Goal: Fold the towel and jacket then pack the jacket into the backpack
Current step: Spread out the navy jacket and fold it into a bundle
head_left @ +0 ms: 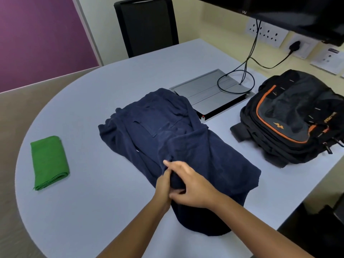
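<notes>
Hands: left hand (163,185) and right hand (188,185) pinch a fold of the navy fleece jacket (178,146).
Risk: bulky folds may spring open.
Backpack: black orange-trimmed backpack (290,118) at 2 o'clock looks closed.

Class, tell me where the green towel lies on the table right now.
In the head view, the folded green towel lies on the left side of the table, apart from the navy jacket at centre.
</notes>
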